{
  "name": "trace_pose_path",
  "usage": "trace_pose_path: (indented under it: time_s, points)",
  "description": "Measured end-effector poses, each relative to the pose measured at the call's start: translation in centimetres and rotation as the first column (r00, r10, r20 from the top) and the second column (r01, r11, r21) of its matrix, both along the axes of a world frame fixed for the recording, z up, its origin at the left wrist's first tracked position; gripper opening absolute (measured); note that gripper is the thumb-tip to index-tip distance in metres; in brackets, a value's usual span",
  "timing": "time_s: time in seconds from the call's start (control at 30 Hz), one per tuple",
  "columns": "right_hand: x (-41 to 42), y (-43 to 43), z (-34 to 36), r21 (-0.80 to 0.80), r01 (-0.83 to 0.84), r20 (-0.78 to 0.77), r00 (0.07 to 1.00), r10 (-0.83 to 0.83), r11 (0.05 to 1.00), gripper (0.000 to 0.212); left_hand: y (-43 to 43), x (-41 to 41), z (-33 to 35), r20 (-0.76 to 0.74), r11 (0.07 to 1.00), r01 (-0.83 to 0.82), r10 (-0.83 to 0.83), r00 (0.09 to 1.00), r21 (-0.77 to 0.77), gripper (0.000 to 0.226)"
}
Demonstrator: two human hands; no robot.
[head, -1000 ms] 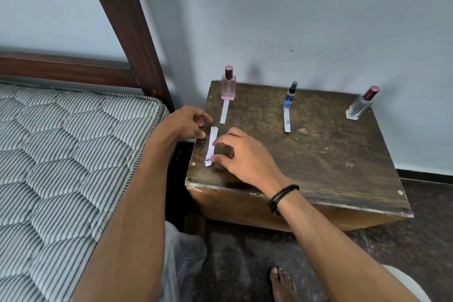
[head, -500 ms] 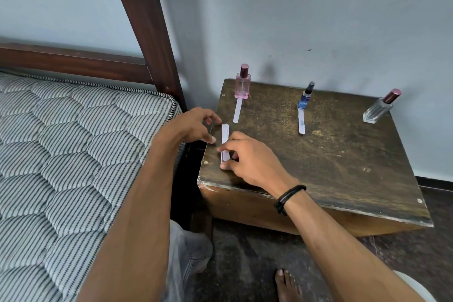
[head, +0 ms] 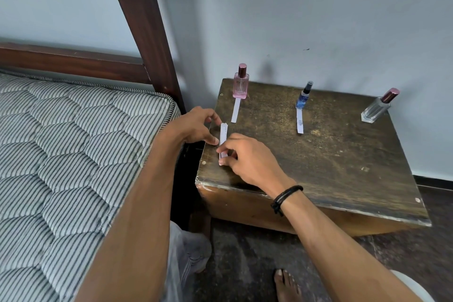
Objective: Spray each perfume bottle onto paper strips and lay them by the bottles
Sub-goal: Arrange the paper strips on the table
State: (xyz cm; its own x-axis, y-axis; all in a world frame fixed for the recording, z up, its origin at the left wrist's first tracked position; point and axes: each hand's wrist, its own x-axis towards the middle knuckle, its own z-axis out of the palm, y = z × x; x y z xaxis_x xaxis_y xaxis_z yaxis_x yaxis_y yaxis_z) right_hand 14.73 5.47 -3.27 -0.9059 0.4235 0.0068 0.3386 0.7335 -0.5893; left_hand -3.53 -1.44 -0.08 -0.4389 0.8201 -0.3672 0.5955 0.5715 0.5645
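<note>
Three perfume bottles stand along the back of a worn wooden bedside table (head: pixel 343 159): a pink bottle (head: pixel 241 84) at the left, a small blue bottle (head: pixel 303 95) in the middle, a clear bottle (head: pixel 377 106) with a maroon cap at the right. One paper strip (head: pixel 235 111) lies in front of the pink bottle, another strip (head: pixel 299 122) in front of the blue one. A small stack of paper strips (head: pixel 223 137) lies at the table's left edge. My left hand (head: pixel 196 126) touches the stack's left side with fingertips. My right hand (head: pixel 247 157) pinches the stack's near end.
A striped quilted mattress (head: pixel 61 154) lies to the left, with a dark wooden bed post (head: pixel 144 29) and rail behind it. A blue-grey wall backs the table. My bare foot (head: pixel 285 284) rests on the dark floor below.
The view has shifted left, so everything sits further right in frame. My right hand's fingers have closed onto the near end of the strip stack, which now lies straighter along the table edge.
</note>
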Motion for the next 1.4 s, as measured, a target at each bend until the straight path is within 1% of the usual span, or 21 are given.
trace_pose_path:
  time_s: [0.33, 0.7, 0.93, 1.07, 1.17, 1.4]
  points:
    - [-0.1, 0.41, -0.54, -0.119, 0.032, -0.016, 0.999, -0.034, 0.992, 0.013, 0.13, 0.39, 0.03, -0.041, 1.0, 0.012, -0.013, 0.999, -0.018, 0.042]
    - [0.01, 0.64, -0.46, -0.203, 0.061, -0.02, 0.998, -0.066, 0.977, 0.012, 0.38, 0.62, 0.04, -0.071, 0.999, -0.001, -0.003, 0.997, -0.053, 0.042]
    - [0.0, 0.86, -0.53, -0.263, 0.079, -0.032, 0.995, -0.091, 0.961, 0.014, 0.58, 0.78, 0.04, -0.088, 0.997, 0.002, -0.009, 0.996, -0.078, 0.047]
    - [0.08, 0.97, -0.4, -0.273, 0.069, -0.027, 0.996, -0.08, 0.96, 0.018, 0.61, 0.85, 0.07, -0.092, 0.997, -0.003, -0.004, 0.996, -0.082, 0.048]
    - [0.15, 1.02, -0.43, -0.277, 0.076, -0.03, 0.996, -0.088, 0.958, 0.015, 0.66, 0.91, 0.09, -0.091, 0.996, -0.007, -0.001, 0.996, -0.086, 0.047]
    - [0.24, 0.93, -0.21, -0.226, 0.097, -0.027, 0.994, -0.105, 0.969, 0.015, 0.66, 1.0, 0.16, -0.092, 0.996, -0.006, -0.002, 0.996, -0.09, 0.05]
